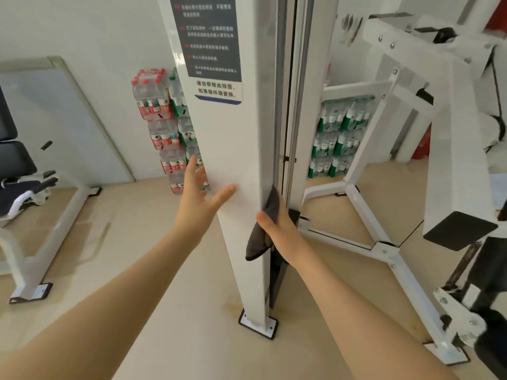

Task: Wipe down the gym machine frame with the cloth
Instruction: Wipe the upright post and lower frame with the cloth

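Here, right hand (277, 229) fingers pinching soft grey cloth (263, 229) against smooth white post (241, 149); left hand (200, 198) spread.

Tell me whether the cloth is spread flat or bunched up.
Bunched. The dark cloth hangs in folds under the right hand, pressed to the white post's edge.

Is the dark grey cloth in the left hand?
No, the dark grey cloth is pressed against the white upright post by the right hand; the left hand is open.
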`<action>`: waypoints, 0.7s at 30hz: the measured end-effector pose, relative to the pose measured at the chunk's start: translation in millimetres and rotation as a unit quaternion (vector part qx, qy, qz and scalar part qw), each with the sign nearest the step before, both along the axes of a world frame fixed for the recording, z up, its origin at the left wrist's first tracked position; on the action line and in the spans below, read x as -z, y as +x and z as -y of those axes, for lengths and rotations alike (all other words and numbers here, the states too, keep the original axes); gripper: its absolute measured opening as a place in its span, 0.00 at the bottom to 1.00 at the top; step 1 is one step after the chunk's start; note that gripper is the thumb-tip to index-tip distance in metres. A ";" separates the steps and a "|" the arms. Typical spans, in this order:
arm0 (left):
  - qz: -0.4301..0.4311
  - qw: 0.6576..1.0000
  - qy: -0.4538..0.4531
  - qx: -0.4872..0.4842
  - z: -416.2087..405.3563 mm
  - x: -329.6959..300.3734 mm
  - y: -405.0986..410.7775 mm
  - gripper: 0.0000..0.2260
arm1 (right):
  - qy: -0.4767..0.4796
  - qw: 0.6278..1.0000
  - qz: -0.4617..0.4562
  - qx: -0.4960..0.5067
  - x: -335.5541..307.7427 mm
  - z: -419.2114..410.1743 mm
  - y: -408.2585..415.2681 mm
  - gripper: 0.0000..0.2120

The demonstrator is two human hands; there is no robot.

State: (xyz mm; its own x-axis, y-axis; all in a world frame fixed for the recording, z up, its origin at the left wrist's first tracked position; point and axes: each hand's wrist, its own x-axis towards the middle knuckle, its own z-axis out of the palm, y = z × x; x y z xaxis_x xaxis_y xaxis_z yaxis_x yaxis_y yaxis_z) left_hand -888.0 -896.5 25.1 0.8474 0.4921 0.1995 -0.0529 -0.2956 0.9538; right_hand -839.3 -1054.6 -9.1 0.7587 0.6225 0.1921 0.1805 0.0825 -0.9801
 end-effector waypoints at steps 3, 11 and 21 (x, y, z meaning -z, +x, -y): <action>-0.052 0.998 0.033 0.026 2.3 33.5 -4.0 0.33 | -0.038 0.999 -0.038 0.005 15.0 1.5 4.7 0.29; -0.093 0.994 0.030 0.039 2.6 70.5 -5.1 0.32 | 0.027 0.999 -0.013 0.021 -18.7 -7.6 20.6 0.40; -0.142 0.989 0.012 0.031 2.1 123.0 -13.2 0.32 | -0.180 0.960 -0.208 0.039 127.6 -5.0 3.1 0.37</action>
State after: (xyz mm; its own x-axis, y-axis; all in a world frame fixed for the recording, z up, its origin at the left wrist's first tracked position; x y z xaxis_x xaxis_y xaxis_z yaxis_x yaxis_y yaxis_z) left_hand -901.2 -898.6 -97.9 0.8989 0.4363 -0.0397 0.1973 -0.3222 0.9259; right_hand -836.2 -1049.6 -136.7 0.7699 0.5298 -0.3558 -0.2420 -0.2735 -0.9309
